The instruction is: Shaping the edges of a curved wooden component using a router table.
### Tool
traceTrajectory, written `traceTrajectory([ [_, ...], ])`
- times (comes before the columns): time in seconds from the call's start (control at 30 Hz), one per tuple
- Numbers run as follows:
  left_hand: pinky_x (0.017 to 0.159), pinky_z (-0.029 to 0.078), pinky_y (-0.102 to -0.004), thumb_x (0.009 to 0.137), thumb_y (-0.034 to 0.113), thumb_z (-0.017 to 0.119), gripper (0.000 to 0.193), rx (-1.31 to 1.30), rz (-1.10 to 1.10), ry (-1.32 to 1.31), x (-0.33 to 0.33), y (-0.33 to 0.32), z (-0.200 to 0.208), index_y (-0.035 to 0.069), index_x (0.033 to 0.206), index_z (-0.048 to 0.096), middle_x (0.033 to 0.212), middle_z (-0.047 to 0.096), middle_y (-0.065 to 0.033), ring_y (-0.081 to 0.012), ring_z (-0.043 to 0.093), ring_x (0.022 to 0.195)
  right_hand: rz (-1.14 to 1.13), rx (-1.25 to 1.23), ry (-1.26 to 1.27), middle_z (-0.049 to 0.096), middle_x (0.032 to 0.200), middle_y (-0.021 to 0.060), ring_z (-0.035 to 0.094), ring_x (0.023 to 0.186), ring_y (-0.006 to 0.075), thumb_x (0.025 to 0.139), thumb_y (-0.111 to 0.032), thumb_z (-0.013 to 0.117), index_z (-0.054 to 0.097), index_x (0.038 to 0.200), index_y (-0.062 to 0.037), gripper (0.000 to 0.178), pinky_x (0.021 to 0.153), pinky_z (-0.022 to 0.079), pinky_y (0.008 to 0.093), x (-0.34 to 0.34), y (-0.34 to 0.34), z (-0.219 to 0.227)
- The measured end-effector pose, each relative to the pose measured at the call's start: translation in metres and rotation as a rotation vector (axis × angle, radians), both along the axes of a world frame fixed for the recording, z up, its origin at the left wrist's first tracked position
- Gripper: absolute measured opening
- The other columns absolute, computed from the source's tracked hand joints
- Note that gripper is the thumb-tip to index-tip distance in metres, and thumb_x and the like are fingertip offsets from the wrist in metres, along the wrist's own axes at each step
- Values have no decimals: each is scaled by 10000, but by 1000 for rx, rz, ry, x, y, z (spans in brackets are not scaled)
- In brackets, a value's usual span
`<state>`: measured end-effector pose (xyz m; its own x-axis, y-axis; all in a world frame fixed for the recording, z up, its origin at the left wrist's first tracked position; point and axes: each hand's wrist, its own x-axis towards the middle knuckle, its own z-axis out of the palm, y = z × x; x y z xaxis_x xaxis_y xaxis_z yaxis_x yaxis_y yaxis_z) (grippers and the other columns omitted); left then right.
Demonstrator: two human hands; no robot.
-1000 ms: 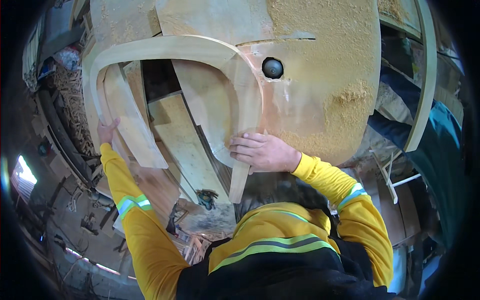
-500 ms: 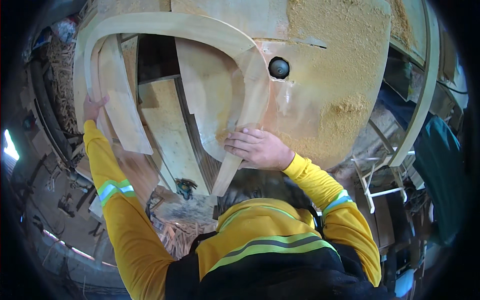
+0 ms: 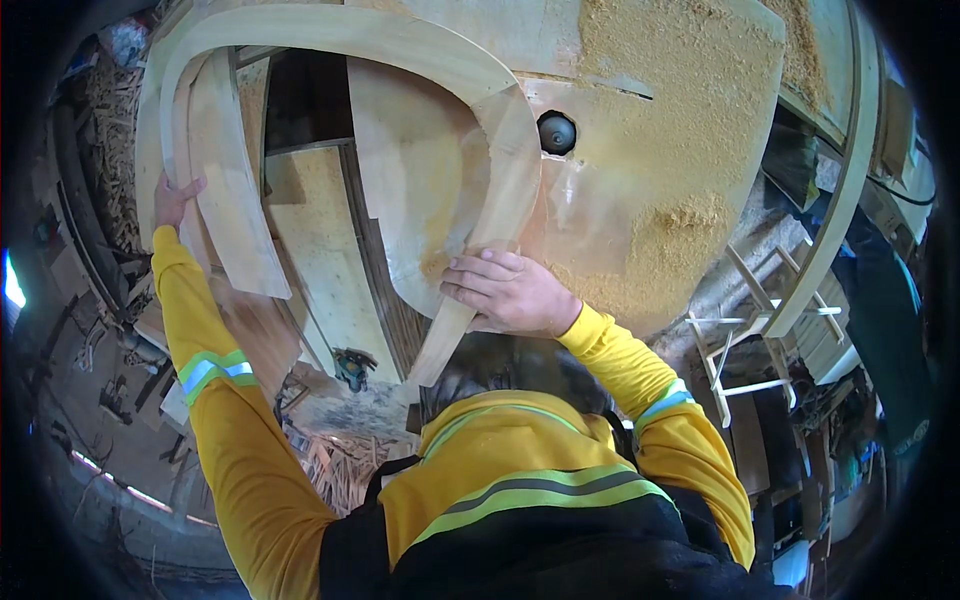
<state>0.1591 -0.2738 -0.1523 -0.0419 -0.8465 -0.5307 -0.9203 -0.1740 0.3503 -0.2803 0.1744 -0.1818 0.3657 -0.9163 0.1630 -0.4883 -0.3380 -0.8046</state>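
Note:
A pale, U-shaped curved wooden frame [image 3: 375, 30] lies over the worktable, its closed bend away from me. My left hand [image 3: 175, 200] grips its left leg, fingers mostly hidden beneath and thumb on top. Across the lower right leg, my right hand [image 3: 512, 292] curls its fingers over the wood. The frame's right curve passes close beside a round hole in the table, where a grey metal spindle [image 3: 557, 132] shows. Whether the wood touches the spindle cannot be seen.
Sawdust [image 3: 690, 220] covers much of the worktable [image 3: 590, 210] on the right. A long curved wooden strip [image 3: 845, 200] stands at the far right, above a white-edged wooden rack [image 3: 740, 345]. Wood scraps [image 3: 345, 465] lie on the floor, and a small dark tool [image 3: 352, 368] sits below the boards.
The frame and both hands have shifted slightly left and away from me. Both hands keep their hold on it.

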Motion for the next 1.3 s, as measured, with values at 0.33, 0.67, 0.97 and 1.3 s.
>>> traceTrajectory([
  [0.33, 950, 509, -350, 718, 144, 882, 717, -14, -9, 40, 2, 0, 0, 1, 1331, 538, 1174, 680, -124, -245, 654, 1049, -17, -21, -11, 608, 1319, 49, 534, 1278, 179, 791, -259, 650, 629, 1250, -90, 490, 1126, 385, 361, -2, -1, 0],
  [0.67, 944, 513, -350, 724, 139, 882, 694, -14, 0, 56, 6, -1, -1, 8, 1317, 546, 1158, 685, -118, -239, 659, 1039, -17, -3, -19, 607, 1331, 45, 528, 1290, 175, 793, -270, 658, 632, 1261, -103, 498, 1153, 352, 361, 1, 3, -3],
  [0.97, 938, 522, -361, 712, 174, 892, 734, 0, -17, 75, 13, -5, -6, 11, 1330, 531, 1171, 678, -126, -248, 655, 1054, -32, 15, 46, 589, 1317, -16, 497, 1315, 157, 739, -394, 737, 600, 1312, -159, 635, 1102, 346, 352, 4, 8, -6],
  [1.3, 958, 521, -373, 704, 172, 897, 801, -1, -11, 102, 15, -7, -8, 1, 1371, 487, 1201, 664, -142, -263, 652, 1075, -29, 13, 61, 592, 1309, -21, 503, 1307, 154, 742, -392, 734, 604, 1305, -162, 623, 1096, 348, 350, 1, 8, -5],
])
